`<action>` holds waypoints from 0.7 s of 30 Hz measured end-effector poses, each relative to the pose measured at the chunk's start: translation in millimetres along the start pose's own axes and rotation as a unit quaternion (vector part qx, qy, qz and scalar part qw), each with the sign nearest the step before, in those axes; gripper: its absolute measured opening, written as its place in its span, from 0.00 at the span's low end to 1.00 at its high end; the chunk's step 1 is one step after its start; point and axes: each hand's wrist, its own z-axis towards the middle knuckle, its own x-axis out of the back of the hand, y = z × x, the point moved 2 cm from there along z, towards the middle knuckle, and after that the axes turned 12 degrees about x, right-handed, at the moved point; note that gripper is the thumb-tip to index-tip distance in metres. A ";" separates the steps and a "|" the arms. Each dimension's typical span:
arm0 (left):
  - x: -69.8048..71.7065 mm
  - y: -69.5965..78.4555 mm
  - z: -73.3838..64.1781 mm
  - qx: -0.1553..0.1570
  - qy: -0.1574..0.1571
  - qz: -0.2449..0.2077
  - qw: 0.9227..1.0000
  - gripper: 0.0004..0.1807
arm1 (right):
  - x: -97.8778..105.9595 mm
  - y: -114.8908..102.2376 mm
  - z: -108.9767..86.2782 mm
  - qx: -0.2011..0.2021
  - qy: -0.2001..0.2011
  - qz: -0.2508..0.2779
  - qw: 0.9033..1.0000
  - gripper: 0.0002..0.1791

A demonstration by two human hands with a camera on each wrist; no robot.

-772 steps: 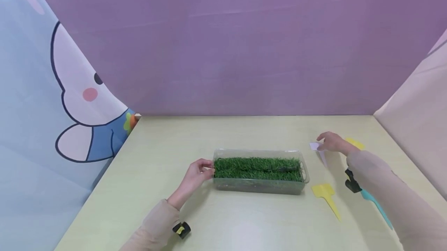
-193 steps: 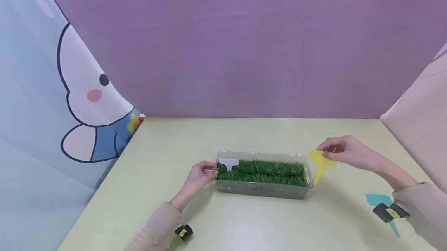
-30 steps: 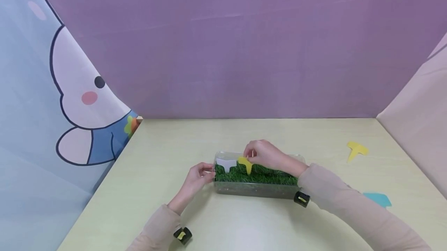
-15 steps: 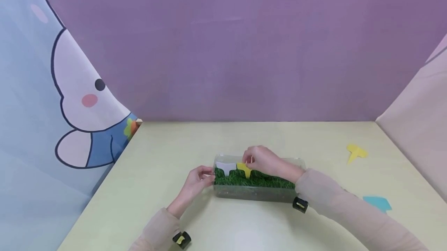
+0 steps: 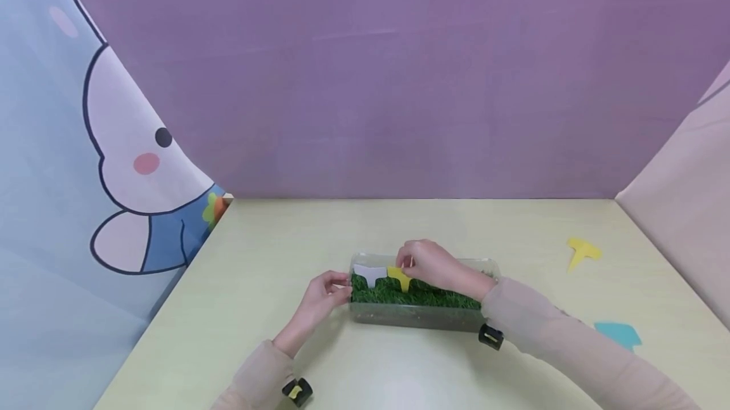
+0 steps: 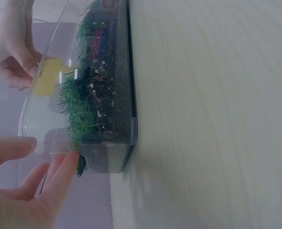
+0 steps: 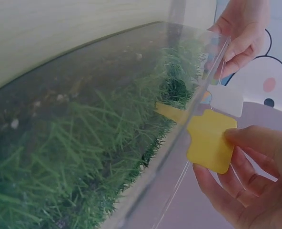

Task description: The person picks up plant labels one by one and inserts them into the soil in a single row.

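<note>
A clear plastic box (image 5: 419,316) holds green artificial grass (image 5: 433,296) over dark, speckled filling. My left hand (image 5: 320,299) grips the box's left end wall between thumb and fingers. With my right hand (image 5: 431,264), I pinch the head of a yellow T-shaped plant label (image 7: 212,140) between thumb and fingers. Its narrow stem is down in the grass, as the right wrist view shows. Just left of it, a white plant label (image 5: 369,274) stands upright in the grass, near the left end. My right hand and forearm hide part of the box's right side.
Another yellow plant label (image 5: 583,251) lies on the table (image 5: 274,232) at the right. Nearer the front is a teal plant label (image 5: 618,334), partly behind my right sleeve. A purple backdrop (image 5: 422,80) rises behind the table.
The white label went from table to grass. My right hand brought a yellow label from the right and, over the last second, lowered it deeper into the grass. My left hand stays at the box.
</note>
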 end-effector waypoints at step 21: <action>-0.1 2.3 -1.9 0.000 0.002 0.010 1.000 0.17 | 26.9 14.2 -15.9 -0.046 -0.001 0.051 0.998 0.10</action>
